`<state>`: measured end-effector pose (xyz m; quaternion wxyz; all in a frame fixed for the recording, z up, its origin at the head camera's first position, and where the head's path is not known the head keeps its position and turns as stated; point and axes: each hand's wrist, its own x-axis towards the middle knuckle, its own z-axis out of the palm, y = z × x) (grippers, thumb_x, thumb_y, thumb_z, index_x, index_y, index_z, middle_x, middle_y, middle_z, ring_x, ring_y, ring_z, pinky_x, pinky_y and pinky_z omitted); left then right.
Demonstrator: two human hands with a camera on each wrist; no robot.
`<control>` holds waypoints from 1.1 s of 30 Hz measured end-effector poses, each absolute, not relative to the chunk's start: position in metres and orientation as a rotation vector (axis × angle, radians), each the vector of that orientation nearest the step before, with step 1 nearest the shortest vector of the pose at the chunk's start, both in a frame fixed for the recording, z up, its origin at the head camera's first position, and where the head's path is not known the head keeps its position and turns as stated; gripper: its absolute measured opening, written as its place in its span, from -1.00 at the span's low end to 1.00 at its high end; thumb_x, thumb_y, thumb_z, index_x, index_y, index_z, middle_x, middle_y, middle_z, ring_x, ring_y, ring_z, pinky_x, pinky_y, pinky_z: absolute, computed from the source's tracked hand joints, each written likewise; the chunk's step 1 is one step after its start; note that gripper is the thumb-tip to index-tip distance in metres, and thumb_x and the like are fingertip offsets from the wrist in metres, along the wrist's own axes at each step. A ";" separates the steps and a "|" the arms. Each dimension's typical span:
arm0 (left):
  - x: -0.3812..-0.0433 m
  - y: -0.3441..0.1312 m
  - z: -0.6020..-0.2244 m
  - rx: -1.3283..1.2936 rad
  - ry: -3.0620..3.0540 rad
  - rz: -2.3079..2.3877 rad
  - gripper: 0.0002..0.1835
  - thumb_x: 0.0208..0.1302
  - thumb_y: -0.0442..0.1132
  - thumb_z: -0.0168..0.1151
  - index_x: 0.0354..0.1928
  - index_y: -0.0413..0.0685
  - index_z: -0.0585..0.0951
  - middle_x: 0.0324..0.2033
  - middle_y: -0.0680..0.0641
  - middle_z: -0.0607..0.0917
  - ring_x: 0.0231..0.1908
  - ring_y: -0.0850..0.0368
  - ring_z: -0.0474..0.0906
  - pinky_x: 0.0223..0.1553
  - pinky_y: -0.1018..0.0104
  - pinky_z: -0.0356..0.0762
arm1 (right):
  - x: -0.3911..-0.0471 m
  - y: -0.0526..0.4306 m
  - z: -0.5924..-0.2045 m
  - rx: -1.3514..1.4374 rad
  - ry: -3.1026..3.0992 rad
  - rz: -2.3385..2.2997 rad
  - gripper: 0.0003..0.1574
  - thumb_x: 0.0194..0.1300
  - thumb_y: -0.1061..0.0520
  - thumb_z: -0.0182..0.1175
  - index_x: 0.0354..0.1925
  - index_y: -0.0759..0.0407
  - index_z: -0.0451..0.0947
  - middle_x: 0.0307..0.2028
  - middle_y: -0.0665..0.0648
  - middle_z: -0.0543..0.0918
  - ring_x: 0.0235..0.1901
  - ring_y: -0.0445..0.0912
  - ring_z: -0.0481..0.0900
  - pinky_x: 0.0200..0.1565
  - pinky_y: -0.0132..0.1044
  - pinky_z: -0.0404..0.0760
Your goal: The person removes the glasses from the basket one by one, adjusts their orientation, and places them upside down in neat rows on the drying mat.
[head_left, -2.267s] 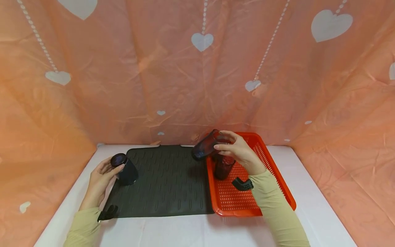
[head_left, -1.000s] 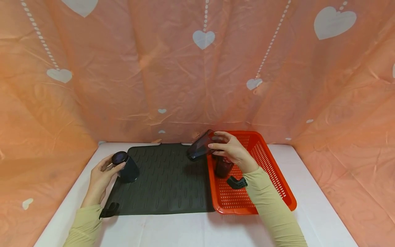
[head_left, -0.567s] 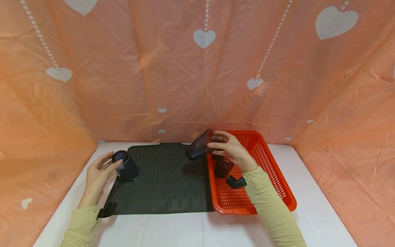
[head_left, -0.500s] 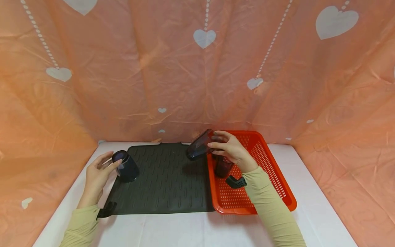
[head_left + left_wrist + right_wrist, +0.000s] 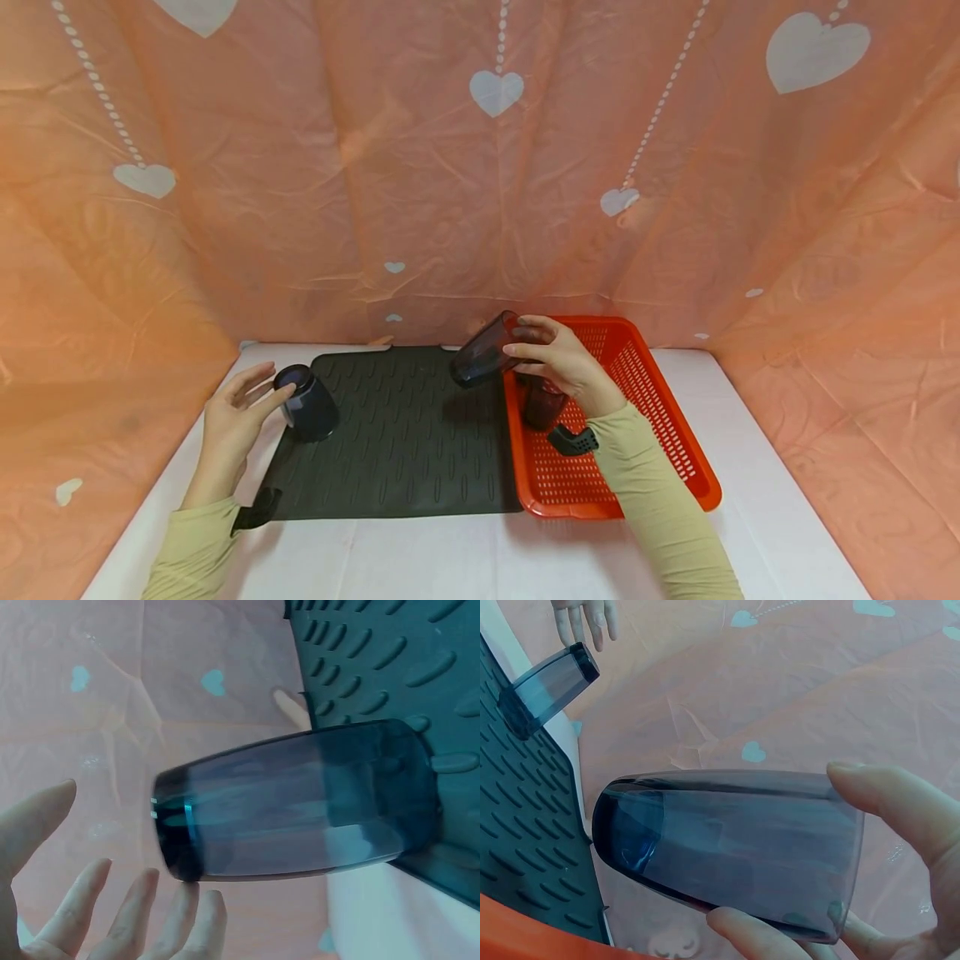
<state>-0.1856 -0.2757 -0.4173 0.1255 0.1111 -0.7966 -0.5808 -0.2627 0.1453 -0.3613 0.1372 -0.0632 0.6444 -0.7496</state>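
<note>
A dark tinted glass tumbler [image 5: 311, 414] stands upside down on the black ribbed mat [image 5: 405, 454], at its left side. My left hand [image 5: 231, 423] is beside its raised base, thumb and fingers spread; the left wrist view shows the thumb apart from the glass [image 5: 285, 810] and fingertips right at the base's edge. My right hand [image 5: 564, 364] grips a second tumbler [image 5: 480, 354] near its rim, thumb on one side and fingers on the other. That tumbler [image 5: 727, 847] is tilted, base toward the left, above where mat and basket meet.
An orange-red perforated plastic basket [image 5: 531, 492] sits against the mat's right edge. Inside it, partly hidden under my right hand, is another dark glass [image 5: 543, 407]. A white tabletop [image 5: 420, 558] surrounds both, with an orange heart-patterned curtain [image 5: 420, 208] behind and at the sides.
My left fingers have spread and let go of the standing tumbler, the hand drawing slightly left. My right hand has shifted a little left with its tumbler, then nearly held still.
</note>
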 end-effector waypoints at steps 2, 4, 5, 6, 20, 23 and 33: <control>-0.184 -0.274 -0.414 0.324 -2.336 -1.663 -0.33 0.21 -0.02 0.34 0.34 0.07 0.38 0.25 -0.02 0.43 0.25 -0.08 0.30 0.11 0.16 0.44 | -0.262 0.145 -0.361 -0.186 1.864 -2.168 -0.21 0.24 0.41 0.20 0.37 0.28 0.14 0.29 0.28 0.26 -0.14 -0.02 0.60 -0.02 0.00 0.59; -0.182 -0.272 -0.411 0.309 -2.340 -1.643 -0.34 0.21 -0.02 0.34 0.34 0.07 0.39 0.22 0.03 0.45 0.23 -0.07 0.32 0.03 0.33 0.46 | -0.263 0.144 -0.360 -0.188 1.860 -2.171 -0.21 0.25 0.41 0.20 0.37 0.28 0.13 0.28 0.28 0.26 -0.13 -0.02 0.59 -0.01 0.01 0.58; -0.180 -0.271 -0.409 0.298 -2.342 -1.635 -0.34 0.21 -0.02 0.34 0.34 0.07 0.39 0.21 0.05 0.45 0.22 -0.05 0.33 -0.02 0.41 0.46 | -0.263 0.144 -0.360 -0.188 1.857 -2.174 -0.21 0.24 0.41 0.20 0.37 0.28 0.13 0.28 0.28 0.26 -0.13 -0.02 0.59 -0.01 0.02 0.58; -0.179 -0.270 -0.408 0.284 -2.341 -1.630 -0.34 0.20 -0.03 0.35 0.34 0.07 0.39 0.19 0.07 0.46 0.21 -0.03 0.34 -0.06 0.46 0.45 | -0.263 0.143 -0.360 -0.189 1.853 -2.177 -0.21 0.24 0.41 0.20 0.37 0.29 0.13 0.27 0.29 0.26 -0.13 -0.02 0.59 0.00 0.03 0.57; -0.182 -0.244 -0.399 0.027 -2.235 -1.825 -0.37 0.19 -0.17 0.38 0.31 -0.01 0.42 0.07 0.16 0.51 0.09 0.24 0.45 0.01 0.57 0.41 | -0.263 0.140 -0.357 -0.197 1.822 -2.225 -0.22 0.25 0.42 0.18 0.36 0.36 0.12 0.23 0.32 0.31 -0.18 -0.04 0.58 -0.06 0.00 0.61; -0.184 -0.238 -0.398 -0.005 -2.224 -1.847 -0.37 0.19 -0.19 0.38 0.30 -0.04 0.42 0.05 0.15 0.52 0.07 0.25 0.46 -0.06 0.64 0.43 | -0.263 0.140 -0.357 -0.214 1.805 -2.234 -0.23 0.26 0.42 0.17 0.36 0.35 0.12 0.21 0.31 0.32 -0.17 -0.03 0.58 -0.02 0.04 0.58; -0.195 -0.215 -0.400 -0.056 -2.242 -1.937 -0.35 0.20 -0.14 0.36 0.32 -0.10 0.39 0.13 -0.02 0.51 0.09 0.22 0.48 -0.01 0.59 0.43 | -0.262 0.138 -0.355 -0.214 1.767 -2.269 -0.31 0.25 0.39 0.19 0.30 0.28 0.21 0.17 0.28 0.35 -0.15 -0.01 0.53 0.01 0.11 0.55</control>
